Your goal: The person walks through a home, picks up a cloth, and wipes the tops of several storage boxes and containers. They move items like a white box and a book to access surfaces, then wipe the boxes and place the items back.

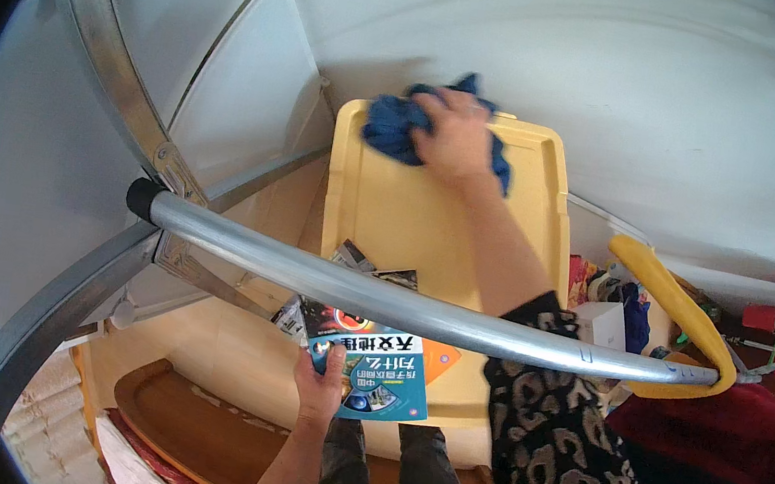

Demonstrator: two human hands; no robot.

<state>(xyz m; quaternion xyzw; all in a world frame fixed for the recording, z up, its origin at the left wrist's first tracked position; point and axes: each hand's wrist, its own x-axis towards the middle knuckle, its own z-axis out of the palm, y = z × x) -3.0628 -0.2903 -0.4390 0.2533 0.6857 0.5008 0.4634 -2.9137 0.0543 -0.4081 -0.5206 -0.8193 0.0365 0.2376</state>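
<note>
My right hand point(455, 134) presses a crumpled dark blue cloth point(394, 130) onto the far end of a yellow plastic storage box lid point(399, 207). The fingers are closed over the cloth and slightly blurred. At the lid's near left corner, my left hand point(322, 386) grips the edge of a blue-covered paperback book point(385, 379), thumb on top. Other books or booklets lie fanned beneath and beyond it, partly hidden by a metal tube.
A silver metal tube point(387, 300) with a black end cap crosses above the lid, near my forearms. A hinged metal frame point(181, 180) stands left. At right are a yellow padded hook point(677, 306), a white box point(600, 324) and dark red fabric point(712, 434). White walls enclose the far side.
</note>
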